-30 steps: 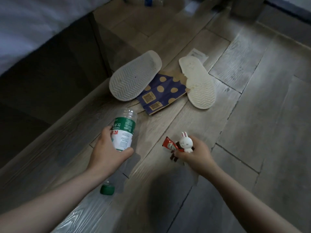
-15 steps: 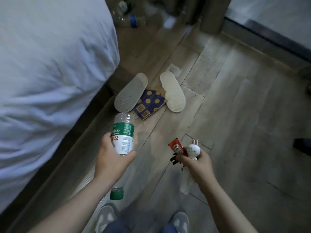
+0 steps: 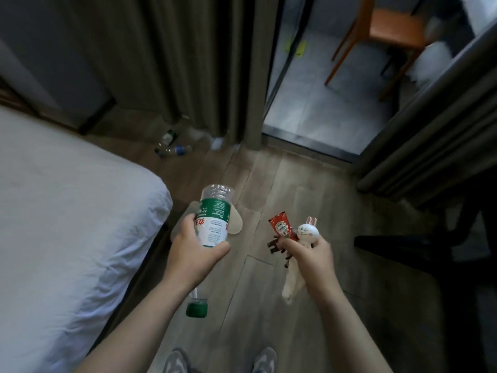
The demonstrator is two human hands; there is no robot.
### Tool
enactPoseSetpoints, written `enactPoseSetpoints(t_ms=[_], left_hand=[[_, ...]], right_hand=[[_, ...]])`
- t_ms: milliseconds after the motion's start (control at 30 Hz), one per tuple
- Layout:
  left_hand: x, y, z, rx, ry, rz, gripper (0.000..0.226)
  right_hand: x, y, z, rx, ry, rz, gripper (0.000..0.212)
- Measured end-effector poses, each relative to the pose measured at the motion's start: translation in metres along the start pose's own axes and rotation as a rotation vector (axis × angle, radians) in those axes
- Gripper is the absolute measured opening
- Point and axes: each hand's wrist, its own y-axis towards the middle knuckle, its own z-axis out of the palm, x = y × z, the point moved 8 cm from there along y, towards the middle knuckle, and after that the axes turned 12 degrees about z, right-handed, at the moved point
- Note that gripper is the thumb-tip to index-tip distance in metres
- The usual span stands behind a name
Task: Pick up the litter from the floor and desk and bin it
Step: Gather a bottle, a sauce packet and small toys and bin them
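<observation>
Left hand (image 3: 192, 254) is gripping mid-body a clear, green-labelled plastic bottle (image 3: 213, 219), likely light, crushable; right hand (image 3: 309, 255) is clutching a red ketchup sachet (image 3: 281, 227).

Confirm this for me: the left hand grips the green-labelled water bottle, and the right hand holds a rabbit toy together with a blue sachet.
One detail is wrong. The sachet is red, a ketchup one, not blue, as the head view shows. The rest stands: the left hand grips the green-labelled water bottle, and the right hand holds the rabbit toy together with it.
</observation>
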Motion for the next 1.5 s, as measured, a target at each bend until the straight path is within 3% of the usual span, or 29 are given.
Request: enactPoseSetpoints(t_ms=[333,533,733,900,1067,1267,1500], left_hand=[[-0.264,-0.039,0.011,0.01,-0.242,0.3,0.072],[-0.384,-0.031,0.036,0.127,-0.356,0.515,0.066],[-0.459,-0.021,0.087,0.363,-0.426,0.707,0.064],[-0.515,-0.036,0.139,0.659,-0.494,0.847,0.059],[-0.53,-0.098,0.192,0.953,-0.55,0.88,0.059],[-0.516,-0.252,0.216,1.394,-0.516,0.991,0.057],[-0.469,-0.454,0.148,1.844,-0.519,1.148,0.065]], right_hand=[[0.167,-0.11,-0.169,-0.185,0.156,-0.306,0.022],[0.218,-0.143,-0.257,-0.35,0.28,-0.404,0.016],[0.228,-0.17,-0.317,-0.596,0.3,-0.419,0.012],[0.202,-0.218,-0.35,-0.907,0.394,-0.378,0.009],[0.144,-0.294,-0.361,-1.228,0.536,-0.298,0.01],[0.038,-0.439,-0.331,-1.668,0.718,-0.162,0.016],[-0.055,-0.606,-0.233,-2.052,0.828,-0.093,0.012]])
